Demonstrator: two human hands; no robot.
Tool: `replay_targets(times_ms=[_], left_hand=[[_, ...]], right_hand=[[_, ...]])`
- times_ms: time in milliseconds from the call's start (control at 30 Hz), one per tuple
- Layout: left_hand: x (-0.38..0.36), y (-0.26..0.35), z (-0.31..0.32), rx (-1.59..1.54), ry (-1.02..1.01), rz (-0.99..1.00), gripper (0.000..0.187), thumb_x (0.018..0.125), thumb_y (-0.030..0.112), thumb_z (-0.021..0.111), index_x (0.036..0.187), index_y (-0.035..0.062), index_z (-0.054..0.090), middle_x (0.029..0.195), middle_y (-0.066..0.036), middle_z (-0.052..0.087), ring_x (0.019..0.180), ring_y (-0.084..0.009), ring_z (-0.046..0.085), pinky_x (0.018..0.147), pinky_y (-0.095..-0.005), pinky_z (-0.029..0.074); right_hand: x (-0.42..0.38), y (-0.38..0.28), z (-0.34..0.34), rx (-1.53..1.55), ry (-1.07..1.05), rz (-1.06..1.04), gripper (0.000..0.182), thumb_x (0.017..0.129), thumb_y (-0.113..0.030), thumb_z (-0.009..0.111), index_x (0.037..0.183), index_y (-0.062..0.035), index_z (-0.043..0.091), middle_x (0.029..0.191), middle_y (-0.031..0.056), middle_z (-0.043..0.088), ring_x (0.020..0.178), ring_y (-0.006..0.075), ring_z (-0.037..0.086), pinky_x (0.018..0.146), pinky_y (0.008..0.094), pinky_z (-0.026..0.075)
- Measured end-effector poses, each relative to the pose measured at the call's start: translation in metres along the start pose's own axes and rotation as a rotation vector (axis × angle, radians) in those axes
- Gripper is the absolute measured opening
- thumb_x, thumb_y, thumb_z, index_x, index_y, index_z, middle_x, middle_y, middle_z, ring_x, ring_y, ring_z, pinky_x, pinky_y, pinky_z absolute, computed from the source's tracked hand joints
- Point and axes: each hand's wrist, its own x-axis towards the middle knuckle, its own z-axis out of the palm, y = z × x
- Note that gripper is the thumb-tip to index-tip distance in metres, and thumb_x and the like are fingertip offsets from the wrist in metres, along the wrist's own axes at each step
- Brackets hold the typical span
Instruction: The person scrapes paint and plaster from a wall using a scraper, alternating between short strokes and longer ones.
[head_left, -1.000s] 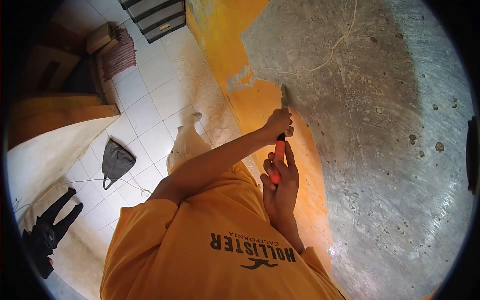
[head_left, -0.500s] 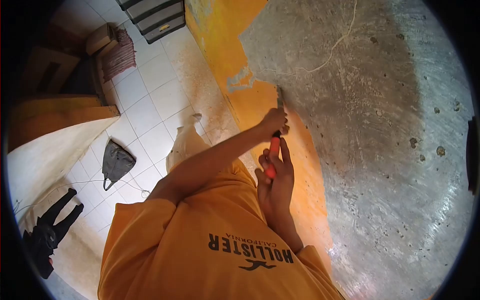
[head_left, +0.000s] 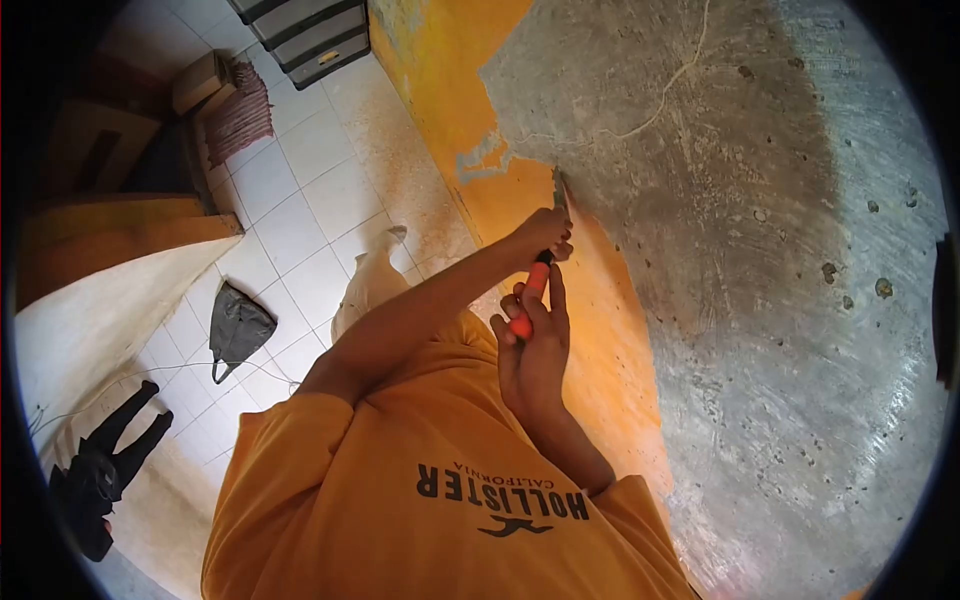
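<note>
The scraper (head_left: 545,255) stood against the wall (head_left: 760,250); the bag (head_left: 237,327) lay on the floor (head_left: 300,190), well left.

only readable text is on the orange t-shirt (head_left: 400,480): "HOLLISTER" in big dark letters w/ smaller "CALIFORNIA" next to it, plus a bird logo, all upside down from this cam. nothing else legible afaict

Room of a home under renovation, wall (head_left: 760,300) scraped to bare grey cement, orange paint (head_left: 440,60) left in patches; white tiled floor (head_left: 300,220) dusty, plastic drawers (head_left: 300,30), cardboard box (head_left: 197,78)
</note>
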Motion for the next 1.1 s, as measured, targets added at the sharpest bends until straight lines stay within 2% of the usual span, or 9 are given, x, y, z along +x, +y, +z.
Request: replay_targets(times_ms=[367, 500, 533, 600, 700, 800, 833, 967, 1100], left_hand=[[-0.007, -0.017, 0.017, -0.085, -0.085, -0.062, 0.021, 0.107, 0.031, 0.051, 0.106, 0.0092, 0.052, 0.076, -0.004, 0.046, 0.062, -0.0181, 0.048, 0.05, -0.0287, 0.042], [0.015, -0.008, -0.008, 0.083, 0.201, 0.035, 0.021, 0.103, 0.026, 0.06, 0.109, 0.0076, 0.052, 0.078, -0.005, 0.048, 0.062, -0.0191, 0.048, 0.05, -0.0289, 0.042], [0.01, -0.013, -0.025, -0.488, -0.248, -0.119, 0.021, 0.103, 0.025, 0.061, 0.111, 0.0064, 0.052, 0.079, -0.006, 0.05, 0.063, -0.0192, 0.049, 0.051, -0.0309, 0.044], [0.007, -0.024, -0.019, -0.454, -0.278, -0.09, 0.021, 0.104, 0.024, 0.06, 0.112, 0.0051, 0.053, 0.081, -0.006, 0.051, 0.064, -0.0179, 0.049, 0.052, -0.0311, 0.046], [-0.032, -0.018, 0.056, 0.1, 0.117, 0.012, 0.021, 0.105, 0.024, 0.059, 0.11, 0.0041, 0.054, 0.082, -0.006, 0.053, 0.063, -0.0171, 0.048, 0.052, -0.031, 0.047], [-0.009, -0.004, 0.015, -0.053, 0.173, 0.054, 0.024, 0.109, 0.026, 0.053, 0.111, 0.0021, 0.051, 0.079, -0.006, 0.047, 0.059, -0.0147, 0.042, 0.048, -0.0273, 0.04], [-0.01, -0.008, 0.012, -0.251, 0.031, 0.022, 0.026, 0.11, 0.027, 0.05, 0.111, 0.0013, 0.05, 0.079, -0.005, 0.044, 0.057, -0.0137, 0.039, 0.048, -0.0263, 0.039], [-0.054, -0.02, 0.09, 0.138, 0.207, 0.047, 0.024, 0.109, 0.028, 0.049, 0.107, 0.0044, 0.052, 0.072, 0.0, 0.036, 0.052, -0.0096, 0.031, 0.043, -0.0244, 0.03], [0.019, -0.024, -0.037, -0.364, -0.153, -0.015, 0.02, 0.11, 0.026, 0.049, 0.11, 0.0058, 0.05, 0.079, -0.006, 0.043, 0.062, -0.0167, 0.045, 0.047, -0.0271, 0.04]], right_hand=[[-0.025, -0.007, 0.005, 0.034, 0.02, -0.058, 0.066, 0.106, -0.006, 0.055, 0.166, -0.0089, 0.026, 0.114, 0.0074, 0.054, 0.088, 0.0111, 0.051, 0.063, 0.0228, 0.041], [-0.007, 0.004, 0.004, 0.03, 0.047, -0.055, 0.069, 0.106, -0.005, 0.053, 0.168, -0.0112, 0.024, 0.114, 0.0073, 0.054, 0.088, 0.0111, 0.051, 0.062, 0.022, 0.041], [-0.004, 0.008, 0.004, 0.021, 0.096, -0.037, 0.069, 0.106, -0.005, 0.052, 0.169, -0.012, 0.023, 0.115, 0.0074, 0.054, 0.088, 0.0111, 0.05, 0.061, 0.0216, 0.041], [-0.017, -0.003, 0.012, 0.032, 0.046, -0.057, 0.07, 0.106, -0.004, 0.052, 0.169, -0.0116, 0.022, 0.115, 0.0074, 0.054, 0.088, 0.0116, 0.051, 0.061, 0.0228, 0.041], [-0.034, -0.009, 0.003, 0.048, -0.042, -0.095, 0.07, 0.106, -0.004, 0.052, 0.169, -0.0104, 0.021, 0.114, 0.0076, 0.053, 0.088, 0.0124, 0.051, 0.063, 0.0241, 0.042], [-0.002, 0.004, 0.001, 0.07, 0.091, -0.039, 0.07, 0.106, -0.002, 0.05, 0.169, -0.0128, 0.022, 0.115, 0.0077, 0.052, 0.087, 0.0121, 0.05, 0.06, 0.0213, 0.041], [-0.004, 0.003, 0.005, 0.075, 0.078, -0.035, 0.071, 0.106, -0.002, 0.051, 0.169, -0.0145, 0.022, 0.114, 0.0072, 0.052, 0.086, 0.0118, 0.049, 0.06, 0.0212, 0.041], [-0.038, -0.008, 0.004, 0.071, -0.058, -0.092, 0.074, 0.106, -0.004, 0.053, 0.171, -0.0161, 0.02, 0.112, 0.0061, 0.052, 0.087, 0.0111, 0.049, 0.065, 0.0238, 0.042], [-0.007, 0.012, -0.014, 0.038, 0.055, -0.033, 0.076, 0.107, -0.005, 0.049, 0.172, -0.0231, 0.014, 0.114, 0.0035, 0.051, 0.088, 0.0129, 0.049, 0.064, 0.0256, 0.041]])
